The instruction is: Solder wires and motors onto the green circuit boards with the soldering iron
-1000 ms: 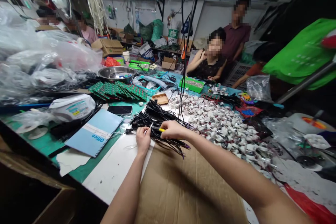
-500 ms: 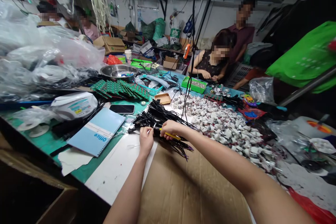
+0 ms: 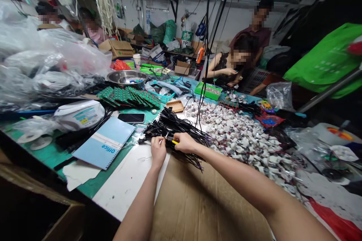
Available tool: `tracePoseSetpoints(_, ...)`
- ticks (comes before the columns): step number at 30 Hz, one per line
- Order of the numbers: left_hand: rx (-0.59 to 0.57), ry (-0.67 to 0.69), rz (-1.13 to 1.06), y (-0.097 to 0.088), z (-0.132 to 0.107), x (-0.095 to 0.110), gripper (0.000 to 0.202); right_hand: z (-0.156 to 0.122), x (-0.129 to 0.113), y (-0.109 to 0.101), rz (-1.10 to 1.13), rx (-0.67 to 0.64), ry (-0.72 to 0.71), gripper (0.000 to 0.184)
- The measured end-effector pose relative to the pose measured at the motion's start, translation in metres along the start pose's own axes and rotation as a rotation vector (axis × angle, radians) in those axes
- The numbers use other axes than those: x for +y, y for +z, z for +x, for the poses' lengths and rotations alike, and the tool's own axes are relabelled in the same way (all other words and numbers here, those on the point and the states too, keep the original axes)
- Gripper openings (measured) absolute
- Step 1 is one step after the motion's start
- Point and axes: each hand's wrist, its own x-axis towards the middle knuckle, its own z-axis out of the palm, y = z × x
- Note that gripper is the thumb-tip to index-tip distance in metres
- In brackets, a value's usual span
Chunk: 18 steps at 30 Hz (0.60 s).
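My left hand [image 3: 158,150] is closed in a pinch at the near side of a heap of black cables [image 3: 178,124]. Whatever sits between those fingertips is too small to make out. Just to the right, my right hand [image 3: 184,143] is wrapped around a yellow-handled tool [image 3: 175,142], with only a short piece of yellow showing beside the fingers. The tool's kind cannot be told. Both hands are close together, and cable ends with purplish tips hang out below the right wrist over the brown cardboard [image 3: 198,199].
A large pile of white parts with wires [image 3: 234,135] spreads to the right. On the left lie a blue notebook [image 3: 104,141], a phone [image 3: 131,118] and green circuit boards [image 3: 128,96]. Behind are a metal bowl [image 3: 127,77] and a green tray [image 3: 207,91]. A co-worker [image 3: 226,71] sits opposite.
Less of the yellow handle shows now, as my right hand has turned around it. My left hand stays nearly in place. The co-worker opposite has raised one hand and leaned forward.
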Motion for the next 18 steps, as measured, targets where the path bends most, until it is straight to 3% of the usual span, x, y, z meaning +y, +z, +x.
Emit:
tracePoseSetpoints(7, 0.017, 0.028, 0.02, 0.001, -0.002, 0.006, 0.013, -0.015, 0.019, 0.007, 0.204, 0.022, -0.083, 0.024)
tracePoseSetpoints(12, 0.011, -0.016, 0.043, 0.0, 0.001, -0.001, 0.012, -0.035, 0.003, -0.009, 0.464, 0.016, -0.194, 0.03)
tracePoseSetpoints(15, -0.017, -0.034, 0.032, -0.005, 0.002, -0.003, 0.013, -0.076, -0.007, -0.028, 0.93, 0.192, -0.257, 0.04)
tracePoseSetpoints(18, -0.034, -0.054, 0.001, -0.009, 0.003, -0.002, 0.014, -0.148, 0.001, -0.038, 1.085, 0.523, -0.284, 0.035)
